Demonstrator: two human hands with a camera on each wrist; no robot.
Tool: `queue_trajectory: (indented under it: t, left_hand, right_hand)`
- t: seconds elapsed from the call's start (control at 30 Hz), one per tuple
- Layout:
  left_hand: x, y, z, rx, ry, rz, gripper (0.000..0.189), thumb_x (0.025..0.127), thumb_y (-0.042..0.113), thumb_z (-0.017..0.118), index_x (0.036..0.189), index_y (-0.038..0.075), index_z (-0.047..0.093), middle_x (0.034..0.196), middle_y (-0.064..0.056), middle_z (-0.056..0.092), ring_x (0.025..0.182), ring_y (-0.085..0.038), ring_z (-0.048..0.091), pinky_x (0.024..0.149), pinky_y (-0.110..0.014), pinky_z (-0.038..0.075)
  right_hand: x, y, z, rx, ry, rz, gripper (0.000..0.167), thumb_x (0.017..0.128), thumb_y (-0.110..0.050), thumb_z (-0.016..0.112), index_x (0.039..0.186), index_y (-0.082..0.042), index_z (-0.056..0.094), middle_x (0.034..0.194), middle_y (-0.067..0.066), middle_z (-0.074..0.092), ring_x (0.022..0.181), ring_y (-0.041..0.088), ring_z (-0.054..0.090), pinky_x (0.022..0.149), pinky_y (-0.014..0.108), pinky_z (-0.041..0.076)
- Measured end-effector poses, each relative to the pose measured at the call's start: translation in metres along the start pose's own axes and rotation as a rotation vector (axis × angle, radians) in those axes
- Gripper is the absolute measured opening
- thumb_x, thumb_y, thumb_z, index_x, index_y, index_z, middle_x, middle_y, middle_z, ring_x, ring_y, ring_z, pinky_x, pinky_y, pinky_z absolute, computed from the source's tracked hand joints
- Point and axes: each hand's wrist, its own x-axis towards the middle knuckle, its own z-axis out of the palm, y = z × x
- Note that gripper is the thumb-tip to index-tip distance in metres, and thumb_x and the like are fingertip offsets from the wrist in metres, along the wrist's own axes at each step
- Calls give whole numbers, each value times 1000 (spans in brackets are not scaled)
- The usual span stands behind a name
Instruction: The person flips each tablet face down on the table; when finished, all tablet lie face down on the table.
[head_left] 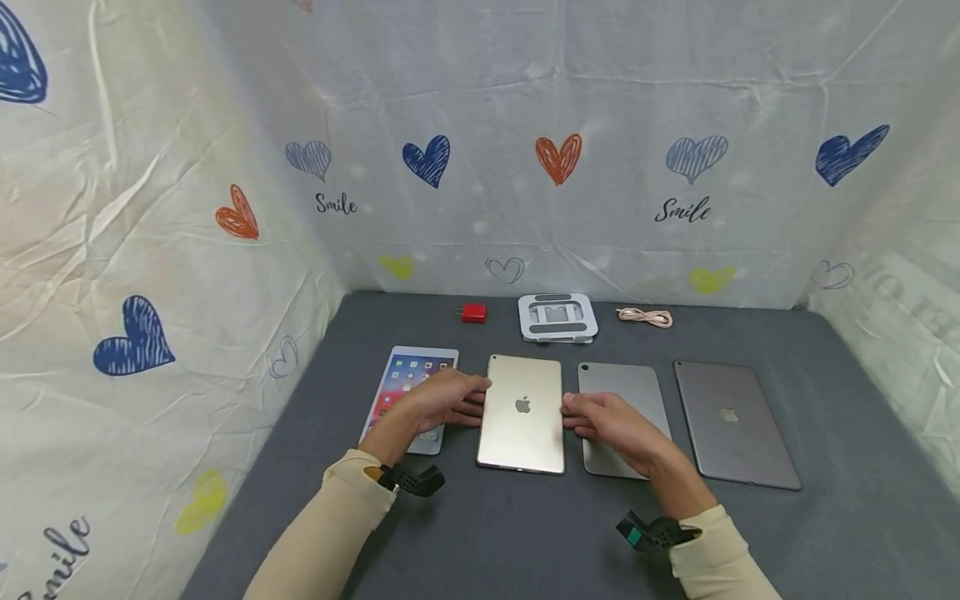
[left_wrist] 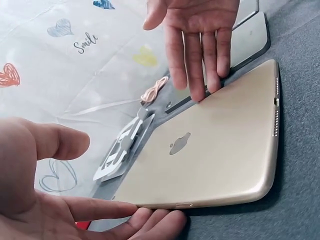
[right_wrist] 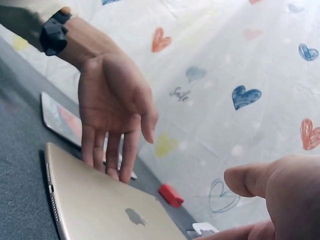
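Note:
A gold tablet lies with its back and apple logo facing up, in the middle of the row. At its left edge, my left hand has its fingertips against the side, the thumb raised apart from it in the left wrist view. My right hand is at the opposite edge, fingers extended down to the rim and thumb lifted. Under the left hand is a white tablet with its screen lit. The right hand partly covers a silver tablet, back side up.
A dark grey tablet lies back up at the far right. Along the back of the grey table are a red charger plug, a folded white stand and a bundled pink cable. A heart-patterned sheet hangs behind.

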Motion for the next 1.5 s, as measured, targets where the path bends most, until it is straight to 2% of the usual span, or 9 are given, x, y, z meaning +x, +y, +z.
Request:
queue_trajectory:
  t: [0.17, 0.3, 0.53, 0.63, 0.77, 0.9, 1.07, 1.2, 1.5]
  left_hand:
    - [-6, 4, -11, 48, 7, 5, 57, 111, 30, 64, 152, -7, 54, 144, -24, 64, 120, -34, 75, 106, -46, 64]
    - [-17, 5, -32, -16, -43, 8, 62, 110, 29, 66, 156, -8, 47, 153, -28, 61, 135, -39, 69, 119, -51, 56]
    - [-38, -3, -84, -241, -202, 33, 60, 114, 22, 60, 162, -10, 41, 167, -32, 45, 150, -43, 55, 127, -56, 42]
    - [-48, -7, -108, -245, -258, 78, 57, 117, 18, 53, 163, -12, 38, 167, -32, 43, 154, -46, 48, 129, -61, 35]
    - [-63, -12, -140, -256, -279, 115, 51, 119, 15, 46, 162, -12, 41, 161, -26, 55, 149, -42, 56, 128, -64, 29]
    - [-74, -13, -169, -302, -259, 125, 49, 120, 14, 44, 162, -10, 41, 157, -21, 62, 143, -37, 64, 126, -61, 30]
    - [-81, -18, -193, -262, -173, 95, 52, 118, 16, 50, 162, -10, 41, 162, -24, 56, 140, -35, 67, 123, -56, 42]
    - [-81, -26, -201, -249, -129, 34, 56, 118, 20, 53, 163, -10, 38, 166, -28, 50, 136, -34, 70, 124, -55, 43]
    - [-68, -50, -202, -259, -14, -50, 59, 116, 26, 59, 157, -10, 38, 153, -26, 62, 132, -34, 72, 123, -54, 49]
  right_hand:
    - [2, -6, 0, 24, -10, -50, 66, 116, -38, 55, 158, 12, 46, 163, 29, 52, 151, 43, 55, 128, 52, 46]
    - [7, -13, 0, 104, -55, -112, 70, 114, -37, 60, 162, 11, 41, 168, 31, 45, 152, 44, 53, 125, 46, 48]
    - [22, -25, 11, 314, -137, -159, 63, 114, -23, 60, 163, 11, 39, 167, 33, 45, 153, 42, 52, 120, 39, 53]
    - [32, -29, 22, 378, -175, -156, 60, 114, -20, 59, 162, 11, 40, 167, 33, 44, 154, 42, 51, 121, 39, 53]
    - [45, -36, 40, 461, -211, -114, 57, 114, -19, 58, 161, 9, 44, 168, 31, 44, 157, 42, 47, 125, 42, 50]
    - [56, -41, 56, 557, -249, -52, 57, 114, -19, 56, 162, 10, 42, 170, 30, 41, 160, 44, 41, 130, 46, 43]
    - [71, -43, 76, 656, -276, 29, 65, 114, -24, 58, 164, 10, 35, 172, 30, 39, 162, 42, 40, 134, 48, 36]
    - [82, -41, 87, 694, -271, 66, 69, 113, -28, 62, 165, 10, 35, 170, 32, 40, 161, 43, 41, 134, 49, 36]
    - [99, -37, 107, 680, -227, 110, 68, 112, -32, 63, 164, 4, 38, 165, 31, 45, 155, 46, 47, 133, 53, 38]
